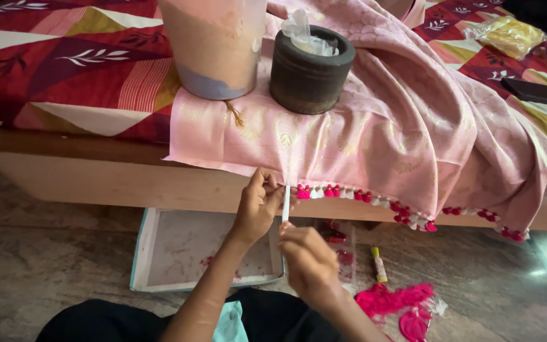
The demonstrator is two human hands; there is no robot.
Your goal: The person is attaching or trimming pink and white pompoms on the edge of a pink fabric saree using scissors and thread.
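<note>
**Tassels along a pink cloth's hem**

Head view: Dark-clothed knees sit nearest the camera at 6 o'clock, both forearms reaching up from them. Left hand [257, 206] is pinched shut on the hem of the pink cloth [375, 133] where it hangs off the bed [64, 69]. Right hand [308, 256], just below it, is closed around the bottom of a thin white stick [285, 202] that stands upright and touches the hem.

From the stick toward 3 o'clock the hem already carries a row of pink and white tassels [330, 191], running to the cloth's far corner. Toward 9 o'clock the hem is bare, so by my judgement the right stretch is done and the left stretch remains.

On the floor at 7 o'clock lies a shallow white tray [153, 253] with a teal rim. At 5 o'clock lie loose pink thread [394, 297] and a small yellow tube [378, 263]. A clear box [343, 247] of red bits sits behind the right hand.

At 12 o'clock a dark round mortar [311, 69] and a pale tub [213, 47] weigh the cloth down. At 2 o'clock lies a clear bag [508, 35] of yellow stuff, with a black phone [539, 93] below it.
</note>
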